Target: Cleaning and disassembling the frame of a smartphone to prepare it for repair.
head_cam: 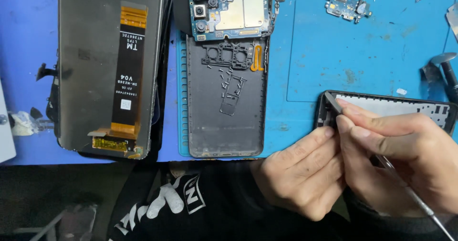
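Note:
A black phone frame lies on the blue mat at the right. My right hand grips a thin metal pry tool whose flat tip rests on the frame's upper left corner. My left hand presses against the frame's left edge, fingers curled beside the right hand. The tool's shaft runs down to the lower right behind my right hand.
A phone back cover with several small screws on it lies mid-mat, a circuit board at its top. A screen panel with a flex cable lies face down at left. A small board sits at the top right.

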